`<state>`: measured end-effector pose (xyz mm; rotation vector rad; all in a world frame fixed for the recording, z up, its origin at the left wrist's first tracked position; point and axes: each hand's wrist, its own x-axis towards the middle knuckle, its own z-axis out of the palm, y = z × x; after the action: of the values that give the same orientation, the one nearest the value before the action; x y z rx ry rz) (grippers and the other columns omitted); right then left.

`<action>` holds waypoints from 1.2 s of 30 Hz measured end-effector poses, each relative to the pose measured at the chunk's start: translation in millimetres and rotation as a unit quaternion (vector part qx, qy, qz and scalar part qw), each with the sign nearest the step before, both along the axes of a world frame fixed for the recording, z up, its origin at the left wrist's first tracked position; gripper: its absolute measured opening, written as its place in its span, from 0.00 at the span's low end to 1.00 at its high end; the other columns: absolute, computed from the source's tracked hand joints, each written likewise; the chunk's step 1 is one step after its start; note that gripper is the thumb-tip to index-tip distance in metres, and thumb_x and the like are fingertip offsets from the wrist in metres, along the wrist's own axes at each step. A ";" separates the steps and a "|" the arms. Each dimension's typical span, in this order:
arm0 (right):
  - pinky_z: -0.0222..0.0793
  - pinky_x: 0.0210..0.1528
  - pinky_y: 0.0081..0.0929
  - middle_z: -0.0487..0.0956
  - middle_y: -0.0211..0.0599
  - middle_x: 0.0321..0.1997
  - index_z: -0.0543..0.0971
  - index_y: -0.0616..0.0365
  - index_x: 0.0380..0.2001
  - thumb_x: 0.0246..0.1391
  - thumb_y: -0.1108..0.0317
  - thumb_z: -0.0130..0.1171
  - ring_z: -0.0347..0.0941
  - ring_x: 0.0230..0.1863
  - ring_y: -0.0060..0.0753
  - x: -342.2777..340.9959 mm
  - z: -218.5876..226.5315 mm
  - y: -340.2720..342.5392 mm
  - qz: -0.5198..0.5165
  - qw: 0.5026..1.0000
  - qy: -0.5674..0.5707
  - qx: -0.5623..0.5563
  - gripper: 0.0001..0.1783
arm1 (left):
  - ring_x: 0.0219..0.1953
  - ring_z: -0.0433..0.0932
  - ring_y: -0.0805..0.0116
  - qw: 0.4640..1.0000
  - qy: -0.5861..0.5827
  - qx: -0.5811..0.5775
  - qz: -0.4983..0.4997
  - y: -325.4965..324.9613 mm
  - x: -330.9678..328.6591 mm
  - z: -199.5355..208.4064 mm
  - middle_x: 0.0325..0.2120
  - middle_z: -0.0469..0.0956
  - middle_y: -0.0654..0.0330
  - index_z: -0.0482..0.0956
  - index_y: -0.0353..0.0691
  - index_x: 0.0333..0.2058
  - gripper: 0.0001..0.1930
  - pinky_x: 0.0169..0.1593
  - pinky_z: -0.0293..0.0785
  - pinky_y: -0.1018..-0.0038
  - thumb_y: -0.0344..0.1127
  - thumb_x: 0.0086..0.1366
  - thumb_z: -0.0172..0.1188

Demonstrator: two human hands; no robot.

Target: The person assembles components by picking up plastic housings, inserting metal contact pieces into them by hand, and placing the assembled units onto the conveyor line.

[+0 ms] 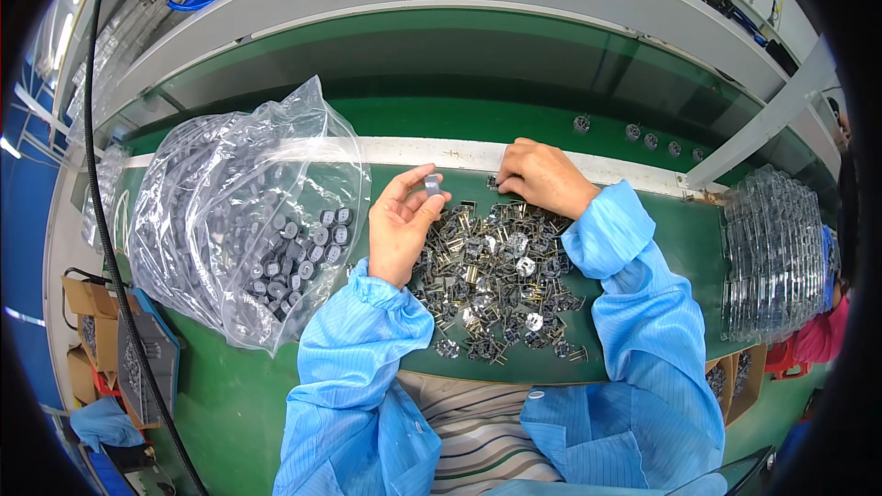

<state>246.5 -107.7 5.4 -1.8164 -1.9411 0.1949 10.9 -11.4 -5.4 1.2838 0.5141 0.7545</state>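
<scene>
Between the thumb and fingers of my left hand [399, 228] is a small grey plastic cap [433, 186], held up above the near side of the white strip. My right hand [548, 178] is closed in a pinch on a small dark part with metal pins [493, 183], at the far edge of the pile; the fingers hide some of it. Below both hands spreads a heap of loose pin parts [478, 262], dark and clear with brass-coloured prongs. To the left lies an open clear plastic bag [197, 193] of grey caps [318, 253].
A white strip [441, 153] runs across the green bench. Beyond it, several assembled pieces [650, 140] sit on the green belt at the right. Stacked clear trays [774, 253] stand at the right end. Cardboard boxes [103, 340] are at lower left, and a black cable [103, 211] hangs along the left.
</scene>
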 end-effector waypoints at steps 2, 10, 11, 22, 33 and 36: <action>0.74 0.44 0.36 0.79 0.37 0.34 0.81 0.58 0.30 0.48 0.71 0.70 0.76 0.45 0.41 -3.3 3.2 0.9 -0.036 0.999 0.033 -0.014 0.07 | 0.47 0.80 0.72 1.000 -0.001 0.025 0.014 -1.7 1.3 -3.3 0.50 0.76 0.55 0.72 0.31 0.58 0.22 0.50 0.77 0.78 0.18 0.65 0.61; 0.70 0.39 0.30 0.80 0.34 0.33 0.83 0.59 0.30 0.51 0.72 0.70 0.75 0.34 0.32 -11.2 -2.0 4.4 -0.012 0.983 0.171 0.073 0.05 | 0.28 0.73 0.80 0.955 0.073 0.280 0.066 -10.0 8.9 -5.1 0.39 0.78 0.62 0.82 0.35 0.46 0.20 0.29 0.72 0.82 0.18 0.53 0.72; 0.68 0.37 0.27 0.80 0.32 0.32 0.83 0.59 0.30 0.52 0.72 0.70 0.73 0.33 0.28 -21.3 9.4 1.9 -0.004 0.962 0.268 0.061 0.05 | 0.28 0.73 0.80 0.945 0.084 0.308 0.067 -10.9 7.9 -3.9 0.38 0.78 0.62 0.82 0.35 0.45 0.20 0.29 0.72 0.82 0.19 0.53 0.72; 0.73 0.40 0.34 0.79 0.38 0.32 0.79 0.62 0.29 0.50 0.72 0.69 0.77 0.38 0.38 -54.2 12.5 -3.5 0.025 0.969 0.179 0.166 0.08 | 0.42 0.84 0.71 0.997 0.042 0.041 -0.057 -8.8 5.3 -9.4 0.42 0.83 0.54 0.76 0.28 0.48 0.18 0.42 0.83 0.77 0.13 0.58 0.65; 0.71 0.39 0.37 0.77 0.36 0.32 0.76 0.58 0.27 0.46 0.73 0.70 0.74 0.39 0.42 -62.7 18.3 -5.5 0.031 0.966 0.149 0.208 0.10 | 0.39 0.84 0.70 0.995 0.030 0.091 -0.011 -11.1 4.9 -7.8 0.39 0.83 0.55 0.77 0.28 0.43 0.15 0.44 0.85 0.75 0.12 0.56 0.65; 0.71 0.37 0.38 0.75 0.35 0.32 0.75 0.58 0.28 0.46 0.73 0.69 0.73 0.39 0.43 -65.5 17.4 -6.2 0.037 0.965 0.107 0.235 0.10 | 0.38 0.84 0.72 0.996 0.015 0.090 -0.006 -10.8 4.9 -11.1 0.39 0.83 0.55 0.78 0.28 0.42 0.15 0.44 0.85 0.75 0.12 0.55 0.65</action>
<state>181.0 -113.8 22.8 -1.3564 -1.7240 -0.0445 15.8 -22.2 -16.5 1.4651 0.4699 0.7863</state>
